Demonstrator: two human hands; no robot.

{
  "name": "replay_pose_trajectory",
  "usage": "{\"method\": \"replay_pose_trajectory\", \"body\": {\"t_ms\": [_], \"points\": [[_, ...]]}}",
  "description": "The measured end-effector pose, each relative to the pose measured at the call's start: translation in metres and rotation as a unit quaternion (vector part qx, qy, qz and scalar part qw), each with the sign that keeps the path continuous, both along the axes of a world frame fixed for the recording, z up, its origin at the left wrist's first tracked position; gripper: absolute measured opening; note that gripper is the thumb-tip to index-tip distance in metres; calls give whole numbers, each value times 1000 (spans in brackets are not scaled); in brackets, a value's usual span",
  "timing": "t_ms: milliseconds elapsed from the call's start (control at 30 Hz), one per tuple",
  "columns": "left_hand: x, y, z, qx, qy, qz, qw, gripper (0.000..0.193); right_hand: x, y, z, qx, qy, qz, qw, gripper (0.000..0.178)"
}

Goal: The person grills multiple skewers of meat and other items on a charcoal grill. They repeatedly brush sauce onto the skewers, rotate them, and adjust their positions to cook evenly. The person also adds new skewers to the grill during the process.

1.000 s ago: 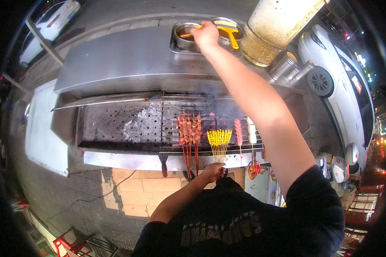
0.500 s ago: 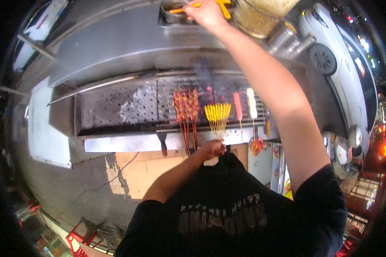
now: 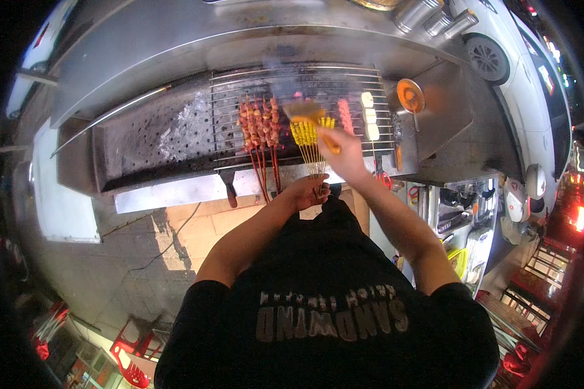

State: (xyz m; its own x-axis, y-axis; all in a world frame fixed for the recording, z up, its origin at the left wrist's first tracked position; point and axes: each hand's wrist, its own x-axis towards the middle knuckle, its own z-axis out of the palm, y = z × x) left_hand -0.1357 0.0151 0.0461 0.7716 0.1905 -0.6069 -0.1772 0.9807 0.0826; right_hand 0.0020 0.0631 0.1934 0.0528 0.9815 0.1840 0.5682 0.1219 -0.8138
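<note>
My left hand (image 3: 308, 192) is closed round the sticks of a bundle of yellow skewers (image 3: 303, 135), whose food ends lie over the grill grate (image 3: 363, 80). A basting brush (image 3: 305, 111) with a yellow handle is in my right hand (image 3: 345, 157); its bristle end lies across the tops of the yellow skewers, blurred by motion. Left of them rest several browned meat skewers (image 3: 258, 123) on reddish sticks. To the right lie a pink skewer (image 3: 344, 115) and one with white pieces (image 3: 370, 118). Faint smoke hangs over the grate.
A perforated charcoal bed (image 3: 143, 139) with ash extends left, a metal rod (image 3: 110, 122) along it. A dark-handled tool (image 3: 228, 188) sits at the front edge. Right are an orange-coated round pan (image 3: 410, 96), red-handled scissors (image 3: 384, 180) and a utensil cart (image 3: 457, 207). Metal canisters (image 3: 418, 14) stand behind.
My right hand has come from the metal container at the back down to the yellow skewers, bringing the brush onto them. My left hand keeps its hold. The view has shifted.
</note>
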Motion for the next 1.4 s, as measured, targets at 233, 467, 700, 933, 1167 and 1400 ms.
{"method": "replay_pose_trajectory", "body": {"t_ms": [233,467,700,933,1167,1400], "points": [[5,9,-3,53,27,-54,997,12,1,-50,-65,11,-70,19,997,35],[5,6,0,62,35,4,997,19,11,-87,-46,7,-72,-11,997,36],[-7,6,-11,64,64,-5,996,15,24,-56,-67,101,-48,-48,992,35],[-1,-5,-6,80,52,21,995,12,26,-123,-51,-17,-79,38,996,30],[12,-11,15,94,66,53,992,16,38,-82,-60,66,-61,85,992,28],[14,-11,34,117,144,51,981,15,55,-49,-58,157,-16,158,975,25]]}}
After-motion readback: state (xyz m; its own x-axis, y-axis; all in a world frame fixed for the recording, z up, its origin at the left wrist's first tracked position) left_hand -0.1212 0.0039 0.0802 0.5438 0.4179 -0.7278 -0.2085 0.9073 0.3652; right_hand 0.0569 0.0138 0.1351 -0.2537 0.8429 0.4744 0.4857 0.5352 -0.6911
